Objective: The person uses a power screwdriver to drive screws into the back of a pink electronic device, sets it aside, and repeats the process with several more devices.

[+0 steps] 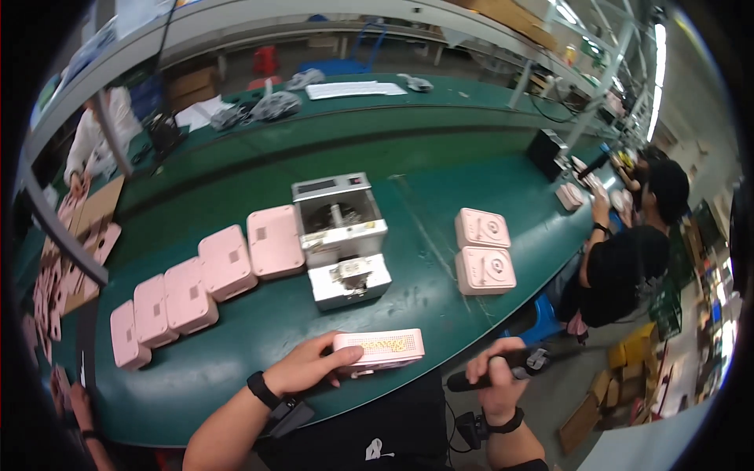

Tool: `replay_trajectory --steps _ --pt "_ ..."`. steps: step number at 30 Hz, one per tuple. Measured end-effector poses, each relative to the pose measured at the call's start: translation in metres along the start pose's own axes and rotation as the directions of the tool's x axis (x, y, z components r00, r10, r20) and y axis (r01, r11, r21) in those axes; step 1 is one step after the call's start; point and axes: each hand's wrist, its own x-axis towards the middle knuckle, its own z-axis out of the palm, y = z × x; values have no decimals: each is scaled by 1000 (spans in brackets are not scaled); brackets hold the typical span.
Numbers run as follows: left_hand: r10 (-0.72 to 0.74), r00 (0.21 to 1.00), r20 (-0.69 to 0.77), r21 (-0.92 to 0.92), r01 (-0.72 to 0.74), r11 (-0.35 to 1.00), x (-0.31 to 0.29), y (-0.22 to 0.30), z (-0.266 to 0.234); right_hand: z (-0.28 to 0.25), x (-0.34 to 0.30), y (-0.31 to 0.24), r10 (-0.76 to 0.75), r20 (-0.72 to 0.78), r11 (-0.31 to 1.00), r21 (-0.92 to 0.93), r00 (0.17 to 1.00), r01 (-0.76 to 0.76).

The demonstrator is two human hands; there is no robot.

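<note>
My left hand (314, 363) is closed on a pink casing (385, 345) standing on its edge at the table's near side, thumb on top. Its upward side has a perforated grille with gold lettering. To the right, past the table edge, my right hand (499, 381) grips a black, rod-like power tool, apparently an electric screwdriver (528, 361); its tip is blurred. Beyond the casing stands a silver screw feeder (342, 239). Several pink casings (228, 261) lie in a row left of it, plain backs up. Two more pink casings (485, 271) with round dials lie to the right.
The green table (424, 290) curves along its near edge. At right, a co-worker in black (628, 267) sits by a black box (547, 153). Another person's hand (81, 400) is at the lower left, near pink parts (51, 302). A rail (259, 39) crosses above.
</note>
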Motion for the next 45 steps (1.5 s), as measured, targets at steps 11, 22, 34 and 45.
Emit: replay_trajectory --steps 11,22,34,45 --pt "-88 989 -118 220 112 969 90 21 65 -35 17 30 223 -150 909 -325 963 -261" --pt "582 744 327 887 -455 83 96 24 107 -91 56 16 158 -249 785 -556 956 -274" --pt "715 634 294 898 -440 21 191 42 154 -128 5 34 -61 -378 782 -593 924 -192" --pt "840 459 -290 942 -16 334 292 70 119 -123 -40 -16 -104 -334 706 -689 937 -167"
